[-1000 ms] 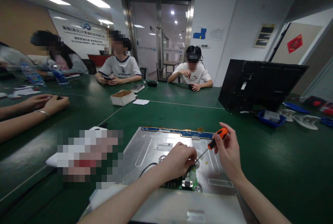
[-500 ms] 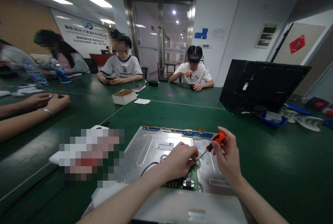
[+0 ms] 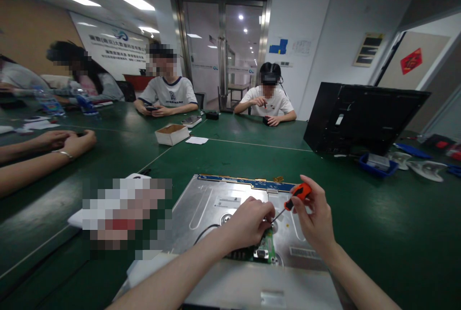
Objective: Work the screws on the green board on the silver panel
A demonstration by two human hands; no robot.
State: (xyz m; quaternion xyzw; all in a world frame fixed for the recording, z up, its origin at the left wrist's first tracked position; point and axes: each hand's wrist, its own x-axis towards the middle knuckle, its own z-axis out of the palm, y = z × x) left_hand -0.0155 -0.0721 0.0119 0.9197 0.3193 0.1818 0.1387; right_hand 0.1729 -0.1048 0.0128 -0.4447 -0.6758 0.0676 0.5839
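My right hand (image 3: 317,221) holds an orange and black screwdriver (image 3: 299,195) by its handle, fingers wrapped around it. Its thin shaft slants down and left to the fingertips of my left hand (image 3: 248,221). Those fingers are pinched together at the tip; whatever they grip is hidden. Under the left hand is a green circuit board (image 3: 267,245) with a metal-framed connector, partly covered by the hand. The board sits on a silvery metal display panel (image 3: 207,199) lying flat on the table. A blue strip board (image 3: 248,184) runs along the panel's far edge.
A black monitor casing (image 3: 360,118) stands at the right, beside a blue tray (image 3: 378,165). An open cardboard box (image 3: 172,135) sits farther off on the green table (image 3: 230,156). At the left are a co-worker's hands (image 3: 77,144). Other people sit around the table.
The screwdriver handle has shifted very slightly in my right hand. My left hand stays in place at the tip.
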